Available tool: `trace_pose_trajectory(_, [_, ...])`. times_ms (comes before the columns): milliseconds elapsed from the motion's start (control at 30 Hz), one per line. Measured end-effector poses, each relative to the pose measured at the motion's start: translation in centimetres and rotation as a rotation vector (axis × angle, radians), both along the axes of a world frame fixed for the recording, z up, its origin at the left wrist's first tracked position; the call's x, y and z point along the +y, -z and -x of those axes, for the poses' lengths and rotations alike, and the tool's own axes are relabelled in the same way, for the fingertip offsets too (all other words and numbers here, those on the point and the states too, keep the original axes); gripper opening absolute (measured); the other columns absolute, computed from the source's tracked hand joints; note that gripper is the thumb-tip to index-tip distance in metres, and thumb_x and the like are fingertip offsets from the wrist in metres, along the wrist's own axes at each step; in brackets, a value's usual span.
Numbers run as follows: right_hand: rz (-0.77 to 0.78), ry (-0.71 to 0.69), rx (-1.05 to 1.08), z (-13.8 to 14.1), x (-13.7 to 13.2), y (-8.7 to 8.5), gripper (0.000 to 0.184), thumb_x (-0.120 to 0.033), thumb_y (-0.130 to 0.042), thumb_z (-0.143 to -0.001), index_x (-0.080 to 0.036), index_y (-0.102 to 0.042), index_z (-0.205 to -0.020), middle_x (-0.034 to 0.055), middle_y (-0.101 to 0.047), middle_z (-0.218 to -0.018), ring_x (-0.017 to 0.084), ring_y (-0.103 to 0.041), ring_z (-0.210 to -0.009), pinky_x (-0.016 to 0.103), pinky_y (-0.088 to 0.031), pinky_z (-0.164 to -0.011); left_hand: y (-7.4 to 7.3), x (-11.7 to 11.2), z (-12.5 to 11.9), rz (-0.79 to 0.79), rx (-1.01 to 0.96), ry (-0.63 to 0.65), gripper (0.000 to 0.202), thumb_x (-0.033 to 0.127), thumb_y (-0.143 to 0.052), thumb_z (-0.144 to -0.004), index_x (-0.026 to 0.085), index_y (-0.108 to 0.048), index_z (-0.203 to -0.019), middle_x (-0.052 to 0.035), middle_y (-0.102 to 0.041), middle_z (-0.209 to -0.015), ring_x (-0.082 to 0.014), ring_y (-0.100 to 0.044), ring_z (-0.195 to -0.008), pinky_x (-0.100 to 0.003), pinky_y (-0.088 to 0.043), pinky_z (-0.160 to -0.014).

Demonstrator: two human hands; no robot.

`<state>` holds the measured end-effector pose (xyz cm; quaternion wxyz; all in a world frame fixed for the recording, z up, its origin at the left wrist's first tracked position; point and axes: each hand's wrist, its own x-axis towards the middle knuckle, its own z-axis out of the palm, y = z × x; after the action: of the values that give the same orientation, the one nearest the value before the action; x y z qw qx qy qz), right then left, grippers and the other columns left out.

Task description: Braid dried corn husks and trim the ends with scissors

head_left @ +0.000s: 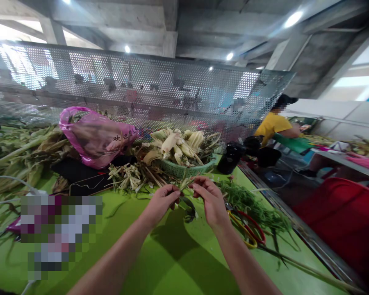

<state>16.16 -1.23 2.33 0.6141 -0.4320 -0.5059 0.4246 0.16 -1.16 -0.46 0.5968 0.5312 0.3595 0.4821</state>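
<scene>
Both my hands are raised over the green table [178,262], fingertips almost meeting. My left hand [161,203] is closed in a pinch on a thin green leaf strip [186,184]. My right hand [210,198] pinches the same strip from the other side. A darker folded piece of leaf [190,209] hangs below, between the two hands. Red-and-yellow-handled scissors [247,231] lie on the table just right of my right wrist.
A green basket [184,169] of pale husks stands behind my hands, a pink plastic bag [95,137] and leaf piles [21,151] lie to the left, and cut green strips [252,205] to the right. A perforated metal screen [141,86] backs the table. A person in a yellow shirt [275,125] sits far right.
</scene>
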Motion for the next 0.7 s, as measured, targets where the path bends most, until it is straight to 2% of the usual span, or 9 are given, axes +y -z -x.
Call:
trace_pose_trajectory(100, [0.024, -0.033, -0.023, 0.0, -0.3, -0.1, 0.024, -0.036, -0.073, -0.069, -0.021, -0.069, -0.088, 0.0036, -0.066, -0.08, 0.017, -0.054, -0.068, 0.03, -0.044, -0.06, -0.4, -0.4, 0.1, 0.012, 0.036, -0.064, 0.018, 0.034, -0.06, -0.077, 0.016, -0.059, -0.076, 0.0032, -0.05, -0.061, -0.0087, -0.045, -0.055, -0.021, -0.035, -0.052])
trace_pose_trajectory(167, [0.055, -0.005, -0.076, -0.5, -0.7, -0.1, 0.025, -0.039, -0.077, -0.063, -0.023, -0.072, -0.083, 0.0054, -0.067, -0.081, 0.018, -0.054, -0.067, 0.033, -0.044, -0.061, -0.7, -0.7, -0.3, 0.034, 0.083, -0.059, 0.015, 0.03, -0.061, -0.073, 0.015, -0.061, -0.074, 0.0028, -0.052, -0.061, -0.0086, -0.045, -0.054, -0.022, -0.036, -0.052])
trace_pose_trajectory(233, [0.054, 0.104, -0.053, -1.4, -0.4, 0.1, 0.027, -0.041, -0.083, -0.053, -0.026, -0.073, -0.073, 0.0073, -0.066, -0.079, 0.021, -0.055, -0.068, 0.036, -0.044, -0.057, -0.5, -0.2, -1.2, 0.034, 0.069, 0.039, 0.012, 0.026, -0.06, -0.073, 0.015, -0.063, -0.076, 0.0021, -0.054, -0.064, -0.0083, -0.047, -0.055, -0.022, -0.038, -0.054])
trace_pose_trajectory(300, [0.063, 0.142, -0.021, -2.3, 0.7, 0.5, 0.026, -0.04, -0.085, -0.051, -0.027, -0.073, -0.07, 0.0097, -0.064, -0.079, 0.02, -0.054, -0.064, 0.037, -0.043, -0.056, 0.1, 1.0, -1.7, 0.053, 0.047, 0.106, 0.013, 0.026, -0.061, -0.073, 0.014, -0.063, -0.078, 0.002, -0.054, -0.065, -0.0078, -0.046, -0.054, -0.022, -0.038, -0.053])
trace_pose_trajectory(367, [0.066, 0.101, 0.017, -2.4, 1.5, 0.8, 0.022, -0.039, -0.084, -0.053, -0.028, -0.073, -0.067, 0.0109, -0.064, -0.081, 0.019, -0.053, -0.063, 0.037, -0.041, -0.053, 0.7, 1.8, -1.6, 0.045, 0.013, 0.088, 0.016, 0.028, -0.061, -0.074, 0.014, -0.064, -0.081, 0.0021, -0.054, -0.066, -0.0071, -0.045, -0.054, -0.021, -0.038, -0.054])
trace_pose_trajectory(433, [0.082, 0.065, 0.053, -1.9, 1.4, 0.7, 0.02, -0.038, -0.083, -0.055, -0.028, -0.073, -0.069, 0.0102, -0.065, -0.082, 0.019, -0.054, -0.062, 0.036, -0.041, -0.052, 0.8, 1.5, -1.2, 0.03, 0.018, 0.067, 0.019, 0.031, -0.063, -0.074, 0.014, -0.063, -0.083, 0.0028, -0.053, -0.065, -0.0069, -0.045, -0.053, -0.021, -0.037, -0.053])
trace_pose_trajectory(533, [0.099, 0.025, 0.091, -0.8, 0.6, 0.3, 0.021, -0.033, -0.08, -0.052, -0.024, -0.072, -0.068, 0.005, -0.065, -0.074, 0.016, -0.052, -0.058, 0.032, -0.041, -0.051, 0.2, 0.1, -0.4, 0.023, 0.053, 0.042, 0.023, 0.037, -0.064, -0.074, 0.014, -0.06, -0.078, 0.0034, -0.05, -0.061, -0.0071, -0.044, -0.053, -0.021, -0.034, -0.051])
trace_pose_trajectory(633, [0.112, -0.063, 0.132, -0.6, 0.4, 0.1, 0.013, -0.028, -0.075, -0.058, -0.02, -0.07, -0.067, 0.0022, -0.063, -0.065, 0.013, -0.049, -0.054, 0.027, -0.039, -0.049, -0.2, -0.4, -0.1, 0.067, 0.029, 0.058, 0.029, 0.043, -0.066, -0.072, 0.015, -0.058, -0.074, 0.0038, -0.049, -0.059, -0.0072, -0.043, -0.051, -0.022, -0.035, -0.052])
trace_pose_trajectory(700, [0.103, -0.096, 0.146, -0.8, 0.4, 0.0, 0.011, -0.027, -0.073, -0.063, -0.019, -0.071, -0.071, 0.0017, -0.063, -0.067, 0.012, -0.048, -0.054, 0.026, -0.039, -0.05, -0.3, -0.4, -0.2, 0.076, 0.013, 0.067, 0.032, 0.046, -0.068, -0.071, 0.015, -0.057, -0.074, 0.0039, -0.048, -0.059, -0.0069, -0.042, -0.051, -0.021, -0.034, -0.051])
